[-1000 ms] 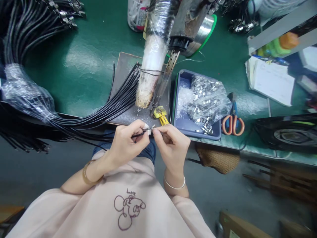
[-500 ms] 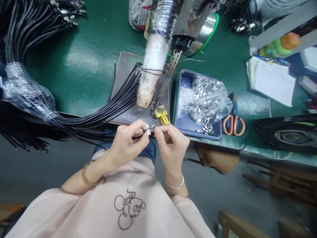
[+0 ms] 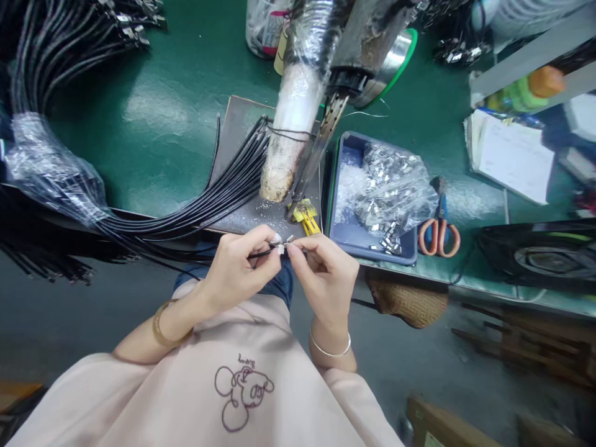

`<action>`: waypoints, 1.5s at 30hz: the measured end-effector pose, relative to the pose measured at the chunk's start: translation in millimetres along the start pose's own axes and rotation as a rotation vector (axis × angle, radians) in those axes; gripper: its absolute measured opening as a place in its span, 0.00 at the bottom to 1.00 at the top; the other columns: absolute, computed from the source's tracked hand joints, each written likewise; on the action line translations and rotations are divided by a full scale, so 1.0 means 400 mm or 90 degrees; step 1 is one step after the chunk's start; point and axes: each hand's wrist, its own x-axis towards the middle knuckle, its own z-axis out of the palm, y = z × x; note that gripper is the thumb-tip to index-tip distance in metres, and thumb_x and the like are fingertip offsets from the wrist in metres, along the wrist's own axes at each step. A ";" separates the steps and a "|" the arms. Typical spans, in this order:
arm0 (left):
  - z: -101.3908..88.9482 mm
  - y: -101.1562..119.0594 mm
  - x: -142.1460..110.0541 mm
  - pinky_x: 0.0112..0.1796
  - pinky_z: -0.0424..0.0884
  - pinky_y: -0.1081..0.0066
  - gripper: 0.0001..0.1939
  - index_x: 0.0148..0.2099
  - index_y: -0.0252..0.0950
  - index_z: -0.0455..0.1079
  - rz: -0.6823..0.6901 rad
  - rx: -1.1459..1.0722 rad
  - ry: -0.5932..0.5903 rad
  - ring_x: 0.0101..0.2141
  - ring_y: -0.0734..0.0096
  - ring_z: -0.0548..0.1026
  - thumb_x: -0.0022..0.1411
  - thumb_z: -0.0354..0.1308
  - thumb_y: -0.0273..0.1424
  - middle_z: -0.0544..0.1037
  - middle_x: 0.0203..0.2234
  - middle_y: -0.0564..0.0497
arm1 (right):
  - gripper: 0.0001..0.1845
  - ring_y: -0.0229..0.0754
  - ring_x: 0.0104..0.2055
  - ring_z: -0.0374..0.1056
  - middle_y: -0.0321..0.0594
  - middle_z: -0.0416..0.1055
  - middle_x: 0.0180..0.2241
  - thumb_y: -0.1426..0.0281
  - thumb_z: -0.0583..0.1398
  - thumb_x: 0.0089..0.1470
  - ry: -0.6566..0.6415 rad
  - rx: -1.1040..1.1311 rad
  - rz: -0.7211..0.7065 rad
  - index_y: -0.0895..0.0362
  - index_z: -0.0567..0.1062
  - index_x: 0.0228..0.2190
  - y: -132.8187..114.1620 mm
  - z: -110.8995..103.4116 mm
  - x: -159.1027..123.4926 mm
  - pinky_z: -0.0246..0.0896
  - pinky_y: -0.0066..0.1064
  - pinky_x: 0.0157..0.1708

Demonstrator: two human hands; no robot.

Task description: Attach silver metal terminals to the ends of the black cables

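the person's left hand [image 3: 244,264] has its thumb and forefinger, both white at the tips, closed on a black cable [image 3: 261,252] near its end. the right hand [image 3: 323,270] meets it from the other side, its fingers pinched on a small metal piece [image 3: 289,239] at that end. cable and piece are between the two hands, just off the front edge of the green desk [image 3: 139,149] and above the lap; how the two fit together is too small to tell.

just beyond the fingers, a yellow clip [image 3: 309,222] is on a grey board [image 3: 235,214], near the tip of a tool with a perforated shaft [image 3: 323,139]. more black cables [image 3: 200,208] sweep in from the left, their ends on the board beside a white tube [image 3: 292,124]. to the right, a blue tray [image 3: 365,251] holds a clear bag [image 3: 400,186] of metal parts, with orange-handled scissors [image 3: 434,239] just beside it.
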 end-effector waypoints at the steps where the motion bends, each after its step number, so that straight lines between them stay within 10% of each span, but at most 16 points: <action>1: 0.000 -0.001 -0.001 0.20 0.50 0.81 0.08 0.33 0.36 0.64 0.003 0.002 0.003 0.20 0.83 0.51 0.62 0.55 0.19 0.53 0.19 0.64 | 0.09 0.30 0.21 0.53 0.29 0.68 0.24 0.70 0.63 0.65 0.003 0.007 0.004 0.55 0.77 0.30 0.002 0.000 -0.001 0.51 0.27 0.22; 7: 0.000 -0.001 -0.001 0.21 0.49 0.82 0.09 0.31 0.36 0.63 0.011 0.019 0.023 0.20 0.83 0.49 0.61 0.55 0.18 0.52 0.19 0.65 | 0.10 0.32 0.25 0.64 0.32 0.73 0.27 0.71 0.60 0.67 -0.007 0.035 0.009 0.54 0.76 0.32 0.006 -0.003 0.002 0.57 0.25 0.24; 28: 0.006 0.000 0.000 0.20 0.50 0.81 0.09 0.32 0.36 0.62 0.031 0.049 0.017 0.19 0.83 0.50 0.61 0.55 0.19 0.52 0.19 0.65 | 0.10 0.30 0.20 0.49 0.28 0.65 0.22 0.72 0.62 0.64 -0.002 -0.015 -0.003 0.55 0.75 0.28 0.001 0.007 0.000 0.47 0.27 0.21; 45: 0.002 0.002 0.002 0.21 0.50 0.81 0.09 0.32 0.36 0.62 0.022 0.042 0.007 0.20 0.83 0.50 0.60 0.54 0.18 0.51 0.20 0.64 | 0.11 0.33 0.24 0.63 0.31 0.71 0.25 0.69 0.60 0.67 -0.041 0.054 0.038 0.54 0.76 0.30 -0.004 -0.011 0.006 0.57 0.26 0.25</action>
